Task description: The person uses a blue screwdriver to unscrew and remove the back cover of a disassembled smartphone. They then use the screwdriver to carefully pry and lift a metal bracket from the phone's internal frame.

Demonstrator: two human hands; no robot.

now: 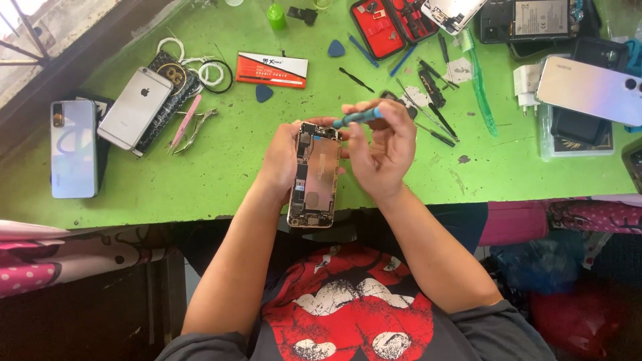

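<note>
An opened phone, its back removed and inner parts showing, lies lengthwise over the near edge of the green table. My left hand grips its left side. My right hand pinches a small blue-handled screwdriver, whose tip rests at the phone's top end near the camera area.
At the left lie a silver phone, a pale blue phone, pink tweezers and white rings. A red-and-white flat box and blue picks sit at the back. Loose tools, a red tool case, more phones and a white charger crowd the right.
</note>
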